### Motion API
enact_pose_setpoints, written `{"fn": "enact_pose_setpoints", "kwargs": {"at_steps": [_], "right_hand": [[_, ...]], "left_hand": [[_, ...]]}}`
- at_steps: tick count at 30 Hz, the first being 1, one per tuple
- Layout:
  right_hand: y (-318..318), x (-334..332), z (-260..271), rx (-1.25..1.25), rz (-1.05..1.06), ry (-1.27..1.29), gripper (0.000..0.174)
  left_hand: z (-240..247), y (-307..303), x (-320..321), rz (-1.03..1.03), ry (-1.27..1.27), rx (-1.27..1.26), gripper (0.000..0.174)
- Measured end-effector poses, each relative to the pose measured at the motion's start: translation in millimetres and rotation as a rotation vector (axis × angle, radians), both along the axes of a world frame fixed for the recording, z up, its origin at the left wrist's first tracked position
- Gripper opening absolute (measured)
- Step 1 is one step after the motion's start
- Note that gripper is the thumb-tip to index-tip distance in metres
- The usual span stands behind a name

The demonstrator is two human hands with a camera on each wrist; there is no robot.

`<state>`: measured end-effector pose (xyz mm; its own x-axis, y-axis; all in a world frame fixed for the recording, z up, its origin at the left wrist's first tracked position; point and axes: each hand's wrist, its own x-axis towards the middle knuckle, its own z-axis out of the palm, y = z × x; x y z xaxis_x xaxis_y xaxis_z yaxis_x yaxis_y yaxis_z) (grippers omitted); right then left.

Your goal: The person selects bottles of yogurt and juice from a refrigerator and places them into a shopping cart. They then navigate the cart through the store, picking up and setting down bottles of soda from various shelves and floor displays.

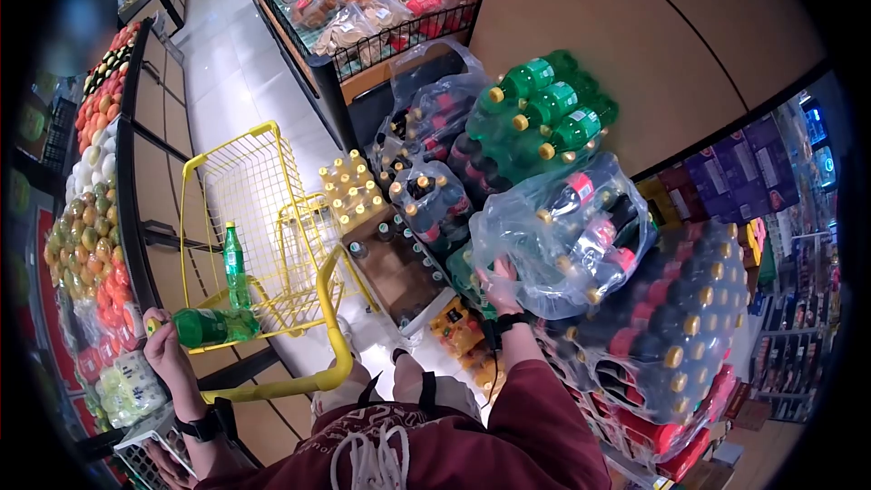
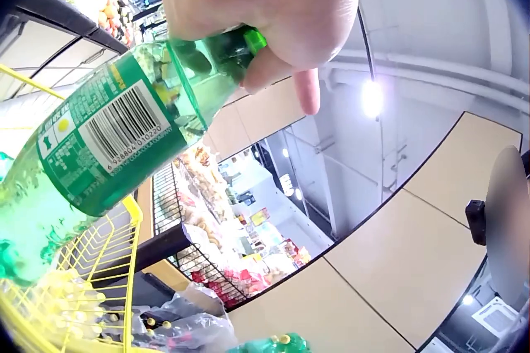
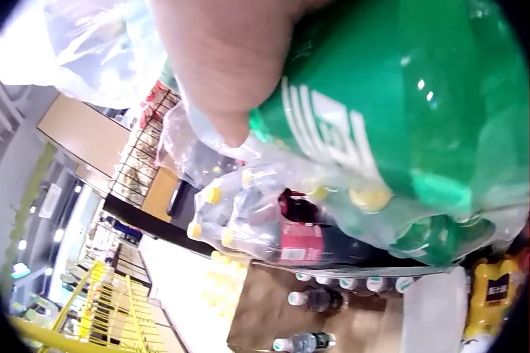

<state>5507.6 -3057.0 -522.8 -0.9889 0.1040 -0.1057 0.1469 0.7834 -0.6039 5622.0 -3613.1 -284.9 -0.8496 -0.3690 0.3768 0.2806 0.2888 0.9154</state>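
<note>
My left hand [image 1: 163,349] grips a green plastic soda bottle [image 1: 204,328] by its neck, holding it lying sideways over the yellow shopping cart [image 1: 263,172]. The label and barcode of this bottle show in the left wrist view. Another green bottle [image 1: 235,263] stands upright in the cart. On the right, my right hand [image 1: 497,283] reaches in beside a torn clear plastic wrap [image 1: 517,240] around dark cola bottles. In the right wrist view, that hand [image 3: 240,47] holds a large green bottle [image 3: 364,113] among the plastic film; its fingertips are hidden.
Wrapped packs of cola bottles [image 1: 671,308] pile up at the right. Green bottles [image 1: 549,104] stand behind. An open carton [image 1: 390,268] with small bottles sits on the floor near the cart. Fruit shelves [image 1: 86,209] line the left; a bread rack [image 1: 381,18] is ahead.
</note>
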Motion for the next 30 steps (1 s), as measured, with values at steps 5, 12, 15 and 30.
{"fn": "enact_pose_setpoints", "kwargs": {"at_steps": [5,12,15,30], "right_hand": [[1,2,24,0.233,0.065,-0.206,0.084],[9,13,11,0.083,0.103,0.008,0.077],[13,15,1,0.251,-0.018,-0.03,0.065],[44,30,-18,0.363,0.357,0.187,0.046]], "left_hand": [[-1,8,-7,-0.012,-0.047,0.014,0.019],[7,10,-9,-0.04,0.001,0.055,0.019],[3,5,-8,-0.058,-0.008,0.019,0.02],[2,9,-7,-0.079,0.026,0.027,0.022]]}}
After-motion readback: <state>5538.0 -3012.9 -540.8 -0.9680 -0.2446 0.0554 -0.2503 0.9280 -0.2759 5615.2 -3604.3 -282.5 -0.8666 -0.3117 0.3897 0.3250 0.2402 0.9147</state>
